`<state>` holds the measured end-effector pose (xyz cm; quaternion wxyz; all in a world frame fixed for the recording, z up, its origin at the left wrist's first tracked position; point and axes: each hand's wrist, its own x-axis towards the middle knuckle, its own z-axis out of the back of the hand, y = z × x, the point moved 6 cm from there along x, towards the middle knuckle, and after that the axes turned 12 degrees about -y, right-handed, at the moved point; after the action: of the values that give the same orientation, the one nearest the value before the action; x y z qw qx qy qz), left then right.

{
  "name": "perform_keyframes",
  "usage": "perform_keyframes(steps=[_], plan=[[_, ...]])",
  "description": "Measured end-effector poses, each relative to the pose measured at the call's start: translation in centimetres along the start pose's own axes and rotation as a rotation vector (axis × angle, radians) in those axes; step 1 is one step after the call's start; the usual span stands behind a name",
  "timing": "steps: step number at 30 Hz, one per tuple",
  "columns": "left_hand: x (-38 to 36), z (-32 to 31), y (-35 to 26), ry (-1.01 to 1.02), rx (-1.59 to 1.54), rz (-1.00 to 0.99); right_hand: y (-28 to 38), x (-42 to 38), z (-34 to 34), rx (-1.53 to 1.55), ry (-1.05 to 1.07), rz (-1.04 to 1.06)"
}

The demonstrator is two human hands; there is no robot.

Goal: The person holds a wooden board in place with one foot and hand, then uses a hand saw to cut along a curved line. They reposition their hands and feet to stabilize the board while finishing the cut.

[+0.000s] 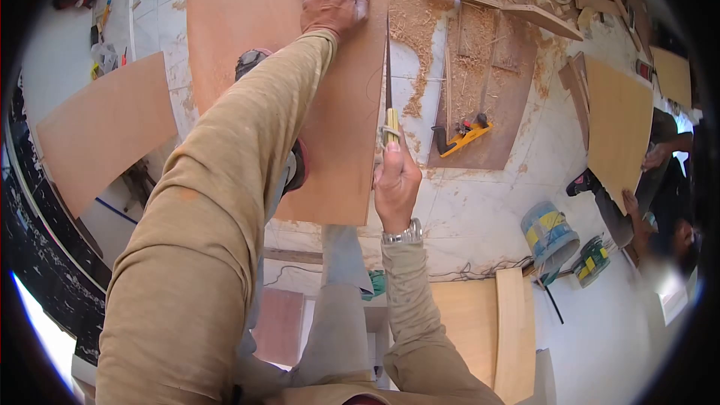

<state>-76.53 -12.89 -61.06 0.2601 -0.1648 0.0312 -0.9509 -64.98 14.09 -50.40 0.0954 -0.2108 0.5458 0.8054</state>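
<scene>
My left hand lies flat with fingers spread on a reddish-brown plywood board. Closed around the yellowish handle of a handsaw is my right hand, its thumb on top and a metal watch at the wrist. The saw's thin dark blade appears edge-on, running along the board's right edge; its teeth cannot be made out. Parts of a dark and red shoe show on the board, mostly behind my left sleeve.
Right of the board, a yellow hand plane rests on a brown panel among wood shavings. Buckets stand farther right, where another person's hands touch a light panel. A curved plywood sheet lies left.
</scene>
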Motion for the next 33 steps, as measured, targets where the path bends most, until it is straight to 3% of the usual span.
perform_keyframes(steps=[3,5,8,12,19,25,29,33], plan=[[-0.2,2.3,-0.7,-0.022,-0.080,0.016,1.5,2.2,-1.2,-0.095,0.002,-0.003],[-0.1,2.2,-0.5,-0.005,-0.104,0.037,-0.1,8.8,-4.8,-0.016,0.014,-0.005],[-0.3,2.1,-0.3,0.013,-0.113,0.052,0.1,9.1,-5.5,0.004,-0.010,-0.100],[-0.4,1.5,-0.3,0.019,-0.108,0.036,-1.2,-1.2,0.6,0.102,-0.048,-0.178],[-0.2,2.1,-0.6,0.001,-0.132,0.053,0.0,10.6,-6.0,0.038,-0.014,-0.004],[0.0,2.1,-0.4,-0.013,-0.111,0.036,-1.0,-0.8,0.1,0.104,-0.025,-0.150],[0.3,2.0,-0.9,0.027,-0.118,0.062,0.9,8.1,-4.6,0.000,0.018,-0.078],[0.0,2.0,-0.6,0.026,-0.096,0.035,1.6,8.5,-5.3,0.078,0.017,0.032]])
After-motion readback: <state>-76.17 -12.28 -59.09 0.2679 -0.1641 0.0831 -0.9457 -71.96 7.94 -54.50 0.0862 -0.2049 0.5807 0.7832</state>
